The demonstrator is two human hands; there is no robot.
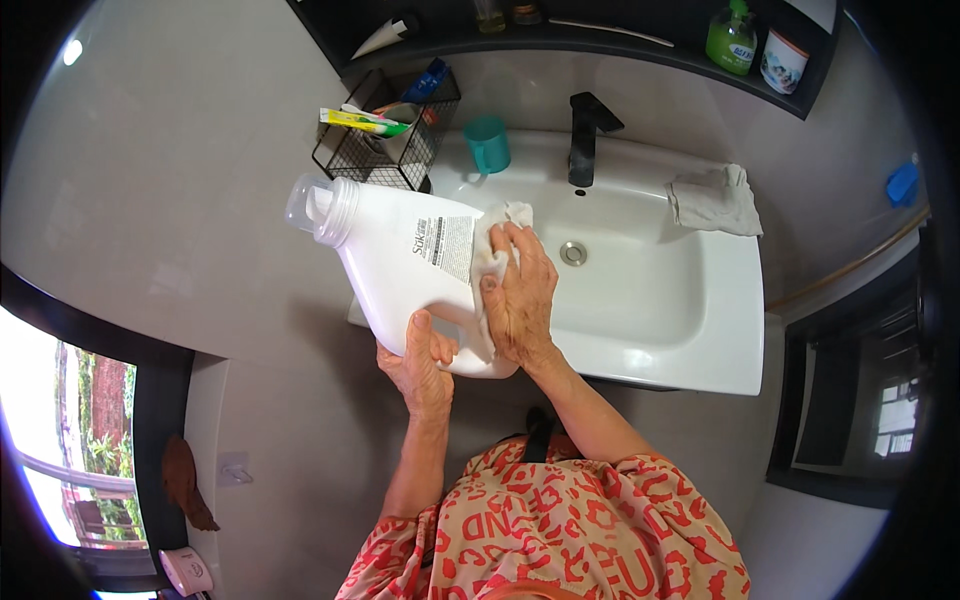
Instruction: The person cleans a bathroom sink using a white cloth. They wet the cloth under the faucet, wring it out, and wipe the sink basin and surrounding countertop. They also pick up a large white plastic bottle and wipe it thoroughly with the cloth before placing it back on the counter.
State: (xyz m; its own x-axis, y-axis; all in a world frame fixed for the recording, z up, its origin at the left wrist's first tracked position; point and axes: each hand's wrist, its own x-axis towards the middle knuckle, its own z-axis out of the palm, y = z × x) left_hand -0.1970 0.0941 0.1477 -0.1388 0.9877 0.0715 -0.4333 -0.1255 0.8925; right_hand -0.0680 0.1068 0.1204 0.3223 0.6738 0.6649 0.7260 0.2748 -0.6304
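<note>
White cloth point(487, 258) sits under your right hand point(524, 290), fingers bent, pressing it to the base end of the white bottle point(400, 255). Your left hand point(418, 372) grips its handle side, neck to your left, over the left end of the sink point(735, 310). For an even wipe, I judge: brace with the left, press flat, avoid the teal mug point(487, 143)

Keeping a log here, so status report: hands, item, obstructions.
Left hand holding white plastic handled bottle. Translucent plastic cap on. Right hand holding crumpled white cloth against bottle. Nothing visibly blocking.
</note>
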